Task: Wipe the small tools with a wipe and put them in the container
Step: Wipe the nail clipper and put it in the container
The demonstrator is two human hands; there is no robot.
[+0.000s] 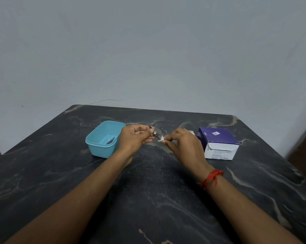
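The left hand (134,140) gripped a small metal tool (156,135) mid-table. The right hand (182,143) pinched a white wipe (161,139) against its tip, beside the blue container (102,140).

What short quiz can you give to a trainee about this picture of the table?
1. True or false: the blue container stands to the right of the purple box.
2. Choose one: the right hand pinches A) a white wipe, B) a spoon, C) a lid.
3. Fill in the missing word: the left hand holds a small metal ____.

Key: 1 false; 2 A; 3 tool.
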